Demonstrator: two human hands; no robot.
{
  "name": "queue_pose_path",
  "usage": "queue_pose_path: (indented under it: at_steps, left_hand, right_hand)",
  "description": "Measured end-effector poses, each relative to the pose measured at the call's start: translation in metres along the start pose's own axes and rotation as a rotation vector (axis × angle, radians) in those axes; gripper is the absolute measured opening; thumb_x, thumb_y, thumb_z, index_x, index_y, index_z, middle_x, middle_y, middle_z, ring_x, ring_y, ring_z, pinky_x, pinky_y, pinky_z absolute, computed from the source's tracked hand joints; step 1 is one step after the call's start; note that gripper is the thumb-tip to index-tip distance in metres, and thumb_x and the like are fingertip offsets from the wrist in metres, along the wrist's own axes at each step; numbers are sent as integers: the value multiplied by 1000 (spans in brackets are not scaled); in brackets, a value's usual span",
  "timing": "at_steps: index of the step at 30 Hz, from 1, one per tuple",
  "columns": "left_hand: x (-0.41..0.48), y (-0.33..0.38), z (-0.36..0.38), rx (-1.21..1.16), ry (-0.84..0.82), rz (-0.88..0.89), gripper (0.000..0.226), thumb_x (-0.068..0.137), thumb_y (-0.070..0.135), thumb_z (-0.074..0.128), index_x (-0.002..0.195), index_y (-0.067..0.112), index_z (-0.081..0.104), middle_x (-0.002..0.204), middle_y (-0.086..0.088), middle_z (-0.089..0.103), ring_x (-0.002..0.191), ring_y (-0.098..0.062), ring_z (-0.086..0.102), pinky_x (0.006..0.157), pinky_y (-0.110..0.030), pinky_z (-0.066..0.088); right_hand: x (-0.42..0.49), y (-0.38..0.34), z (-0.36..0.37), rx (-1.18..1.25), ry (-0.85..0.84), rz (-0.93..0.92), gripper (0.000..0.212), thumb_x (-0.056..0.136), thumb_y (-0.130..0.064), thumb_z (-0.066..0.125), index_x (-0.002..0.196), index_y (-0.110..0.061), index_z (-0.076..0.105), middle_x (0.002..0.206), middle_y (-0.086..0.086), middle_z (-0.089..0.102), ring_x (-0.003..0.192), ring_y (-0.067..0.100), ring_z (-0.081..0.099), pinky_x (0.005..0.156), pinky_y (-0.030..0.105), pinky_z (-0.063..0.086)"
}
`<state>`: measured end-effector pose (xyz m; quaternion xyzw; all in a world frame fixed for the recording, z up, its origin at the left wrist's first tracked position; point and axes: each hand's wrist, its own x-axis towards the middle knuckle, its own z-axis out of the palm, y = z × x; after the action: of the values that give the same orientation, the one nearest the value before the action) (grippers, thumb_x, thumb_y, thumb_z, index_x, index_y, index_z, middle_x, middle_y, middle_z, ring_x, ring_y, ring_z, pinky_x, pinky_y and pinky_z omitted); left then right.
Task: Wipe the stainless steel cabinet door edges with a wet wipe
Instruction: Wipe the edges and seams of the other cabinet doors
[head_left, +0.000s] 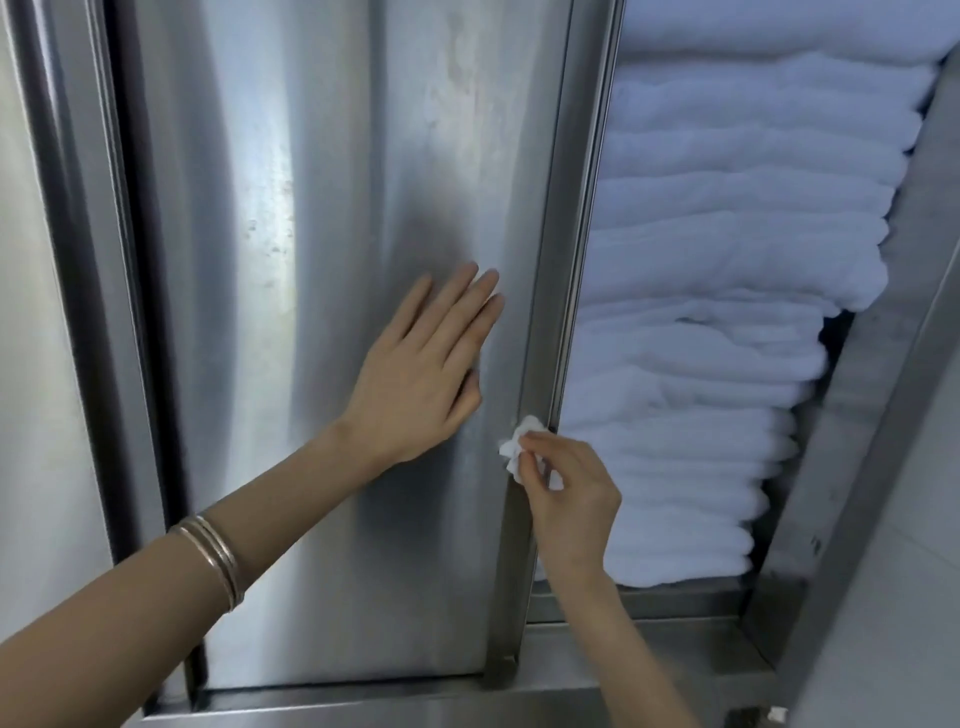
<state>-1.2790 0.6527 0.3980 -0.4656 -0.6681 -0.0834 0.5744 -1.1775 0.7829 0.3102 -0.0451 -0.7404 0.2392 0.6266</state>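
Wet wipe (519, 449), white and crumpled, sits lower centre-right of the frame, pinched in the curled fingers of the right hand (569, 499) and touching the vertical right edge of the stainless steel cabinet door (322, 208). Metal bangles (213, 558) circle the left wrist at lower left. Left hand (421, 384) lies flat on the door face at centre, fingers straight, holding nothing. Beyond the door edge, the right half shows folded white towels (727, 312) stacked inside the cabinet.
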Motion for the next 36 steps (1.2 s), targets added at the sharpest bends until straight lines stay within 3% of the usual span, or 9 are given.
queue_pose_path:
  at_steps: [5, 8, 13, 17, 20, 26, 29, 33, 36]
  left_hand:
    - [-65, 35, 14, -16, -105, -10, 61, 90, 26, 41, 147, 4, 34, 156, -14, 26, 146, -32, 18, 116, -54, 19]
    - [-77, 43, 22, -15, -147, -25, 67, 89, 29, 44, 150, 8, 28, 159, -12, 19, 148, -32, 12, 118, -53, 13]
    - [-78, 41, 26, 27, -146, -9, 70, 87, 26, 47, 151, 7, 24, 160, -13, 16, 148, -34, 9, 119, -53, 11]
    - [-77, 42, 26, 17, -149, -15, 70, 87, 24, 47, 151, 6, 25, 159, -14, 16, 148, -34, 8, 119, -54, 9]
    - [-81, 38, 24, -7, -144, 3, 69, 86, 22, 47, 150, 7, 26, 159, -13, 17, 148, -33, 8, 119, -52, 9]
    - [-101, 49, 23, -77, -186, -2, 69, 82, 23, 55, 147, 8, 35, 158, -13, 22, 148, -34, 9, 120, -52, 7]
    - [-113, 47, 26, -63, -211, 55, 69, 84, 24, 52, 148, 10, 32, 159, -11, 19, 148, -33, 9, 119, -53, 9]
    - [-122, 49, 29, -37, -231, 84, 71, 83, 23, 51, 149, 9, 29, 160, -7, 16, 148, -33, 9, 119, -54, 5]
    - [-125, 50, 31, -28, -242, 100, 76, 80, 22, 54, 150, 9, 29, 160, -6, 16, 148, -34, 9, 119, -54, 2]
  right_hand:
    - [31, 5, -1, -40, -23, -96, 14, 74, -1, 72, 85, -10, 73, 85, 2, 71, 77, 15, 63, 71, 20, 47]
    - [3, 8, 5, -35, 18, -8, 18, 72, 3, 76, 87, -6, 73, 84, 5, 71, 75, 14, 63, 73, 20, 49]
    - [-13, 15, -8, -109, -142, -17, 15, 70, 1, 76, 78, -12, 73, 76, 3, 71, 66, 20, 64, 60, 32, 52]
    - [-12, 10, -4, -135, -64, 16, 10, 74, -1, 74, 82, -7, 73, 79, 5, 71, 69, 22, 64, 61, 30, 51]
    - [-52, 15, -9, -159, -161, 52, 12, 71, 2, 76, 80, -5, 74, 78, 6, 72, 68, 24, 65, 61, 32, 52]
    - [-39, 20, -2, -116, -83, 100, 10, 76, -2, 73, 84, -8, 74, 85, 3, 72, 75, 15, 64, 69, 23, 49]
    - [-79, 22, -3, -140, -162, 151, 11, 73, 1, 75, 82, -6, 74, 83, 5, 72, 74, 18, 65, 71, 20, 47]
    - [-72, 31, 4, -66, -124, 373, 13, 73, -5, 75, 79, -16, 75, 79, -5, 72, 69, 9, 64, 66, 16, 46]
    - [-96, 27, 6, -38, -113, 464, 12, 74, -1, 74, 80, -12, 75, 77, -3, 71, 68, 12, 64, 66, 8, 44]
